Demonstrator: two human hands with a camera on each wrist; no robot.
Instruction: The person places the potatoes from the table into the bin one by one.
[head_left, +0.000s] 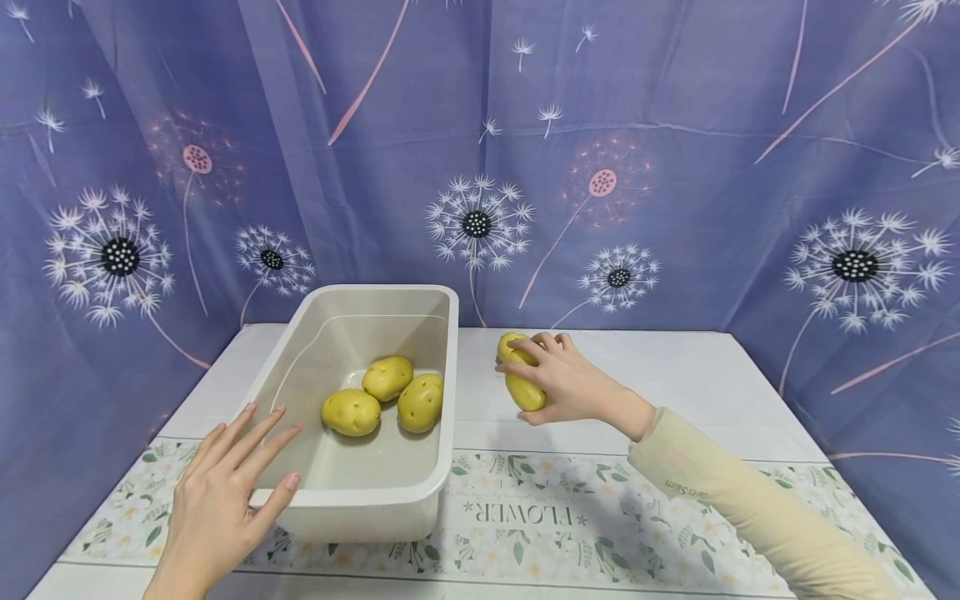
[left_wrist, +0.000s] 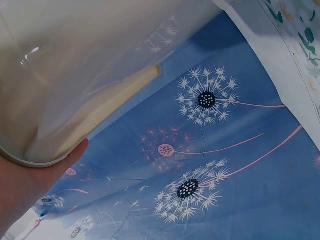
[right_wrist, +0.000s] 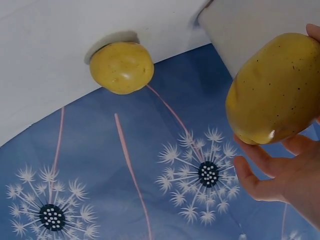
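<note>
My right hand (head_left: 576, 385) grips a yellow potato (head_left: 527, 392) to the right of the bin, thumb on the near side and fingers over the far side. The right wrist view shows that held potato (right_wrist: 275, 90) large, with small dark specks. Just beyond it, a second potato (head_left: 510, 342) lies on the table, partly covered by the first. My left hand (head_left: 221, 492) rests on the near left rim of a pale grey bin (head_left: 360, 497), its fingers spread. Inside the bin, three potatoes (head_left: 351, 412) lie on the floor, close together.
A white table (head_left: 660, 375) carries a floral strip (head_left: 525, 508) printed with FLOWER along its front. Purple-blue curtains (head_left: 390, 192) with dandelion prints enclose the back and both sides. The bin's raised walls stand between the two hands.
</note>
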